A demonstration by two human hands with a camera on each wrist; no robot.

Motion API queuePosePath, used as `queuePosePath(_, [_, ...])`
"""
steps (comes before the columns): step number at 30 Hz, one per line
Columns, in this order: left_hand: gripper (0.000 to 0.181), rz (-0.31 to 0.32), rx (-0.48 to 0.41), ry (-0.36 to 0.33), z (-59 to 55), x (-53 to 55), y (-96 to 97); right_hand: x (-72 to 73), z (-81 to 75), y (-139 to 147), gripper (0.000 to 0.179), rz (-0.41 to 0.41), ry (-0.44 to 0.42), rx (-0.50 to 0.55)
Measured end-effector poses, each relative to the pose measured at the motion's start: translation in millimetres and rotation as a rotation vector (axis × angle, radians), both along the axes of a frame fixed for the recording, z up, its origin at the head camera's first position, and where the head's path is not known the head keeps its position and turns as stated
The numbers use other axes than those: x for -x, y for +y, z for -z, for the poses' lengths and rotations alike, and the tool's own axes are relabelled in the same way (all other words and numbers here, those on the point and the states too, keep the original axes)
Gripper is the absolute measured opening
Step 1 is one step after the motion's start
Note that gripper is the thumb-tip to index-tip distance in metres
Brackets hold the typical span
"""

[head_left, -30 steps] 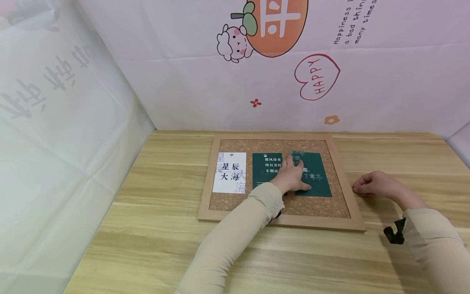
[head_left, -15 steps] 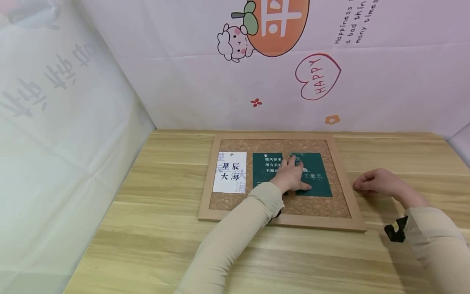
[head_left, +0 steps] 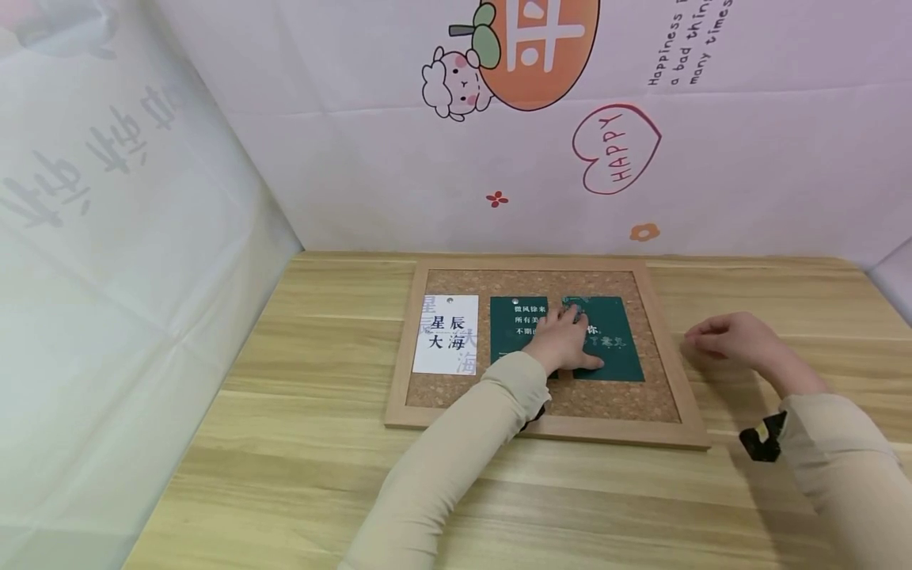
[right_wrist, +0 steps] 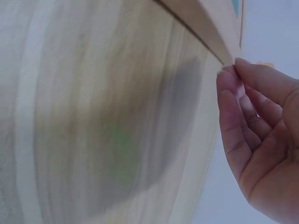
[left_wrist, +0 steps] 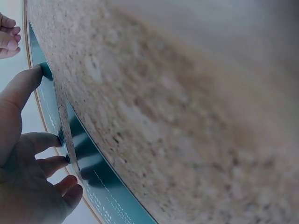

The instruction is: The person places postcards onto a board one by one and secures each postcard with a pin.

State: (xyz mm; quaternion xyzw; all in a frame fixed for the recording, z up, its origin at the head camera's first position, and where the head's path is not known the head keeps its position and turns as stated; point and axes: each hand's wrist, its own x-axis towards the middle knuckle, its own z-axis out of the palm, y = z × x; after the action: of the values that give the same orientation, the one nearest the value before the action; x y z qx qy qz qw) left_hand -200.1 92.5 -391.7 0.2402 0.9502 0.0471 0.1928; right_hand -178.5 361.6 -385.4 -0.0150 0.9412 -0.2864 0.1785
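My left hand [head_left: 563, 340] lies with spread fingers over two dark green cards on a wood-framed cork board [head_left: 456, 396]. Its thumb touches the right green card [head_left: 616, 348]; in the left wrist view the thumb [left_wrist: 29, 81] meets the card's surface. The other fingers reach across the gap to the middle green card [head_left: 506, 340], partly hidden under the hand. Beside the board's right edge, my right hand [head_left: 734, 344] hovers over the table. In the right wrist view, its fingers [right_wrist: 233, 135] are curled and the thumb meets the index finger; nothing shows between them.
A white card [head_left: 445, 348] with printed characters is at the board's left. Small round pins show at the top of the white and middle cards. The board lies on a wood-grain table [head_left: 285, 475], against a white printed backdrop [head_left: 356, 174].
My right hand has risen slightly and shifted away from the table's front, still beside the board's right edge. My left hand stays on the green cards with slight finger movement.
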Motion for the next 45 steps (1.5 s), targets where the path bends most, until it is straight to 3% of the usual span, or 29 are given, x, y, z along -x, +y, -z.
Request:
queuePosePath(6, [0.079,0.023,-0.004,-0.007,3.3,3.3,-1.2,3.0,-5.0,-6,0.051,0.036,0.014,0.05])
queuePosePath(18, [0.078,0.07,-0.01,-0.103,-3.9,9.6,-11.6,16.2,-16.4,-28,0.06,0.116,0.007,0.156])
queuePosePath(29, [0.079,0.076,0.005,-0.098,-5.0,9.1,-12.9,35.4,-21.8,-66,0.066,0.206,-0.015,0.266])
queuePosePath(45, [0.078,0.073,0.006,-0.101,-1.0,12.1,-11.3,56.8,-0.3,-104,0.048,0.331,0.003,0.466])
